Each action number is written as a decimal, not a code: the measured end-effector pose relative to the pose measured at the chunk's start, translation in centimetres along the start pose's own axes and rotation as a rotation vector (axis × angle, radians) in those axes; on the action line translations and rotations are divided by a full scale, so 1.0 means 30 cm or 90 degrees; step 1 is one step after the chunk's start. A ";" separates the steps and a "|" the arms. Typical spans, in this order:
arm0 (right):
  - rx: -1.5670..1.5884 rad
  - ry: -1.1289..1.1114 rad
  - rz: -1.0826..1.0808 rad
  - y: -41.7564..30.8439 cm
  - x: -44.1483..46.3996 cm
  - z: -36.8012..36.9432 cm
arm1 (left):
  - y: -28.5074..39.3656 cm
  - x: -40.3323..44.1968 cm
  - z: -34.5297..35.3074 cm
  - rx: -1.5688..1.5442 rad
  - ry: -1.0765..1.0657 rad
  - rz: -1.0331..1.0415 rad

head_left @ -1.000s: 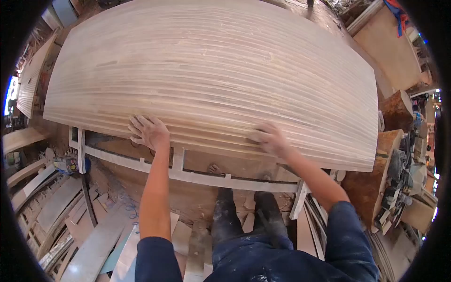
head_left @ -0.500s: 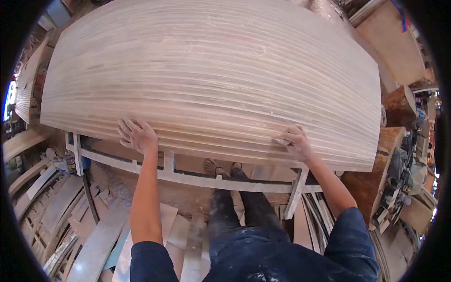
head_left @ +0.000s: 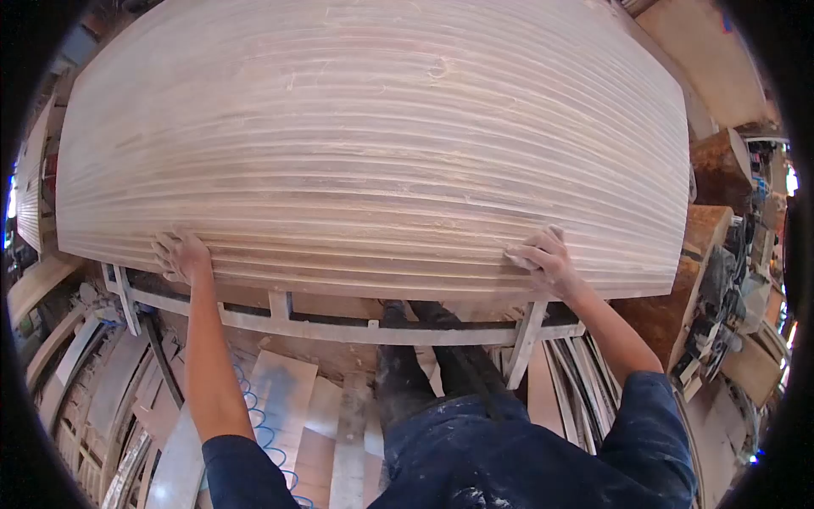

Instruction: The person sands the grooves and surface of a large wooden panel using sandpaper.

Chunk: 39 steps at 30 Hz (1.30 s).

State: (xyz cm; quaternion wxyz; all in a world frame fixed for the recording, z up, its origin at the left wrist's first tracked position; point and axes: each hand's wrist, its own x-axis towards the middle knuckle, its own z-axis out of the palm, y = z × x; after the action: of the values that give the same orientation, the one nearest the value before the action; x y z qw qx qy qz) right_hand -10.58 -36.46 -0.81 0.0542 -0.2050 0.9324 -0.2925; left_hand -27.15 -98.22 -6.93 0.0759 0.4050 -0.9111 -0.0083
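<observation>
A large wooden panel (head_left: 365, 161) with long parallel grooves and pale dust over it fills the upper half of the view. My left hand (head_left: 181, 256) rests on its near edge at the left, fingers spread apart and nothing in them. Farther right, my right hand (head_left: 547, 257) is on the grooves near the same edge. Its fingers are curled and pressed together; whatever they may hold is hidden. Dust coats both hands.
Beneath the panel is a pale wooden frame stand (head_left: 331, 329). Thick wood blocks (head_left: 691, 280) stand at the right, beside a heap of dark items (head_left: 721, 297). Boards (head_left: 106, 382) lie at the lower left, and a blue coiled hose (head_left: 263, 437) crosses the floor near my left arm.
My left hand has slid left along the near edge of the panel. The right hand has shifted slightly right, fingers still curled. The view has moved a little, and the blue hose shows more clearly.
</observation>
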 end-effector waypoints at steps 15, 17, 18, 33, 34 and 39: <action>-0.022 0.073 -0.048 -0.052 0.041 0.027 | -0.008 0.002 -0.005 -0.005 -0.008 0.027; -0.028 0.048 -0.011 -0.056 0.031 0.054 | -0.002 -0.006 -0.016 -0.007 -0.025 0.019; 0.144 0.010 -0.022 -0.085 0.117 0.176 | 0.003 -0.005 -0.024 -0.008 -0.038 0.011; 0.075 -0.135 0.101 -0.137 0.193 0.000 | -0.004 -0.007 -0.012 -0.009 -0.021 0.026; 0.109 -0.120 0.097 -0.152 0.201 0.006 | 0.001 -0.008 -0.017 -0.008 -0.022 0.029; 0.201 -0.038 -0.024 -0.330 0.457 0.223 | 0.015 -0.016 -0.047 -0.020 -0.059 0.019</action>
State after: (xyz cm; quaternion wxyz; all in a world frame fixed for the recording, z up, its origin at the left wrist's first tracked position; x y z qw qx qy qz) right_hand -18.11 -53.04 -0.44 0.1080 -0.2200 0.8690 -0.4299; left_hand -26.96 -97.49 -5.55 0.0401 0.3891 -0.9195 -0.0399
